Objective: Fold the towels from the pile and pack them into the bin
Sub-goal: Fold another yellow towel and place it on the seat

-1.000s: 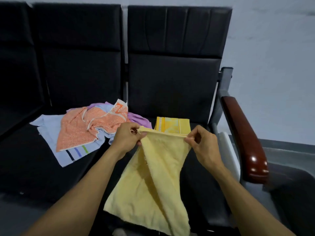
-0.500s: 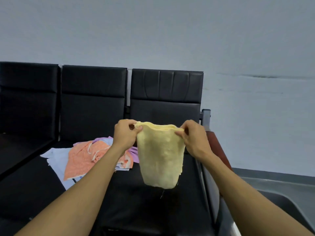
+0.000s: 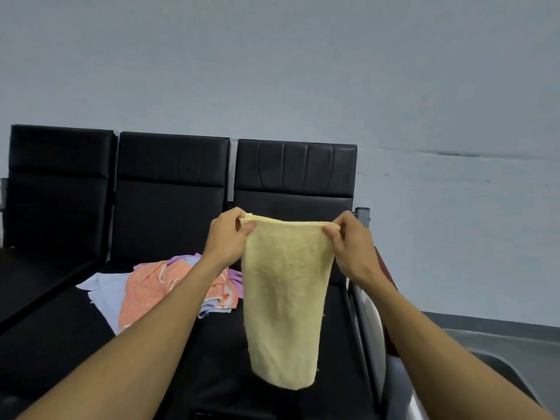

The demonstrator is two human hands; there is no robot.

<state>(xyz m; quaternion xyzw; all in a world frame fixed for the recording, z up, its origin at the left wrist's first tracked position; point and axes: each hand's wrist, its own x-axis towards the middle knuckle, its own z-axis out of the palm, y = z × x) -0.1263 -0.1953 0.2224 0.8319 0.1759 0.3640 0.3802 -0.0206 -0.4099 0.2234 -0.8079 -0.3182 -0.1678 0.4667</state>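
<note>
- Two hands up in front of the camera, both pinching the top edge of one yellow towel (image 3: 285,298).
- left hand (image 3: 228,237) pinches the towel's upper left corner, thumb in front, fingers curled behind the cloth.
- right hand (image 3: 353,247) pinches the upper right corner the same way; top edge runs nearly taut between the two grips.
- towel hangs straight down from the grips, doubled over (layered edges visible at the top), narrowing a little toward its lower end, which hangs free above the black seat (image 3: 218,353).
- down and left of the left grip: pile of towels (image 3: 151,292) on the seat, orange patterned one on top, pale blue one under it, purple edge showing at the back and right.
- left forearm crosses in front of the pile's right part.
- behind the grips: row of black seat backs (image 3: 172,189) against a grey wall (image 3: 303,71).
- just right of the right grip: metal frame post (image 3: 362,216), reddish-brown armrest (image 3: 385,268) mostly hidden by the right wrist.
- far lower right: grey rim of something, cannot tell what.
</note>
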